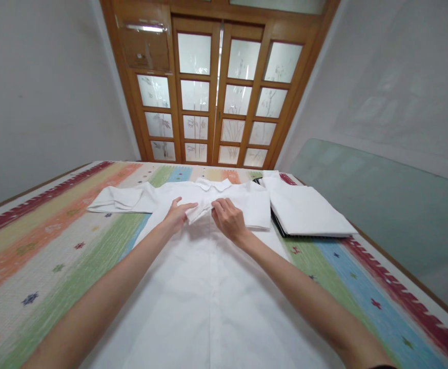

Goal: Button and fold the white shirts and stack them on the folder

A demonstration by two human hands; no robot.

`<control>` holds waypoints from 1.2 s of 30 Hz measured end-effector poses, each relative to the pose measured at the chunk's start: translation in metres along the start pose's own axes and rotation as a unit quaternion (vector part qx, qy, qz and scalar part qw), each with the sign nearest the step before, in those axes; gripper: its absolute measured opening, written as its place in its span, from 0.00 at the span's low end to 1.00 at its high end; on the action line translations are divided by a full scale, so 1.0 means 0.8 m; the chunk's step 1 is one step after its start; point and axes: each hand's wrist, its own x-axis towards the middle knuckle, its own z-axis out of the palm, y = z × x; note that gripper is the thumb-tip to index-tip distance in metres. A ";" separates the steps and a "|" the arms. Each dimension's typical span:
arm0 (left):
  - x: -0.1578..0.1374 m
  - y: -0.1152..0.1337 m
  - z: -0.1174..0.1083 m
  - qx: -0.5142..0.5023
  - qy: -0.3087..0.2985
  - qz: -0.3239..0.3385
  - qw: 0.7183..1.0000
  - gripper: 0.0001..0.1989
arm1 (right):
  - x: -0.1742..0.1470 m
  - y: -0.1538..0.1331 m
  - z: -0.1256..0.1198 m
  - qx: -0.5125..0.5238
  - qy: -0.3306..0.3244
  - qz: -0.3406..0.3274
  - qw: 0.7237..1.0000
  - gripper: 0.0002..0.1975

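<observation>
A white long-sleeved shirt (208, 287) lies spread on its back, front side up, with its collar (213, 184) at the far end. The sleeve on the right is folded inward across the chest, and its cuff (200, 211) reaches the middle. My right hand (228, 218) pinches the cuff from the right with bent fingers. At the cuff's left edge is my left hand (177, 215), its thumb lying along the cloth and the other fingers partly hidden; it appears to grip the edge. The other sleeve (122, 199) stretches out to the left, slightly creased.
A folded white garment (304, 207) rests on a black item (285, 228) at the right of the table. The striped tablecloth (74, 256) covers the table. Walls stand on both sides, a pale green panel (362, 179) at right, and a wooden glazed door (216, 92) behind.
</observation>
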 end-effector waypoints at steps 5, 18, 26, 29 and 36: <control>0.020 0.007 -0.015 0.044 0.069 0.145 0.986 0.36 | -0.011 0.003 0.007 -0.017 -0.114 -0.023 0.993 0.09; 0.072 0.021 -0.097 0.196 0.282 0.269 0.900 0.12 | -0.033 0.062 0.009 -0.112 -0.290 0.050 0.949 0.13; 0.084 -0.008 -0.118 0.211 0.271 0.241 0.908 0.12 | -0.047 0.121 -0.003 -0.179 -0.312 0.090 0.929 0.13; 0.088 -0.010 -0.119 0.181 0.277 0.233 0.914 0.15 | -0.050 0.146 -0.006 -0.111 -0.383 0.122 0.909 0.18; 0.083 -0.003 -0.118 0.016 0.266 0.181 0.947 0.24 | -0.008 0.212 0.021 0.120 -0.396 0.168 0.895 0.15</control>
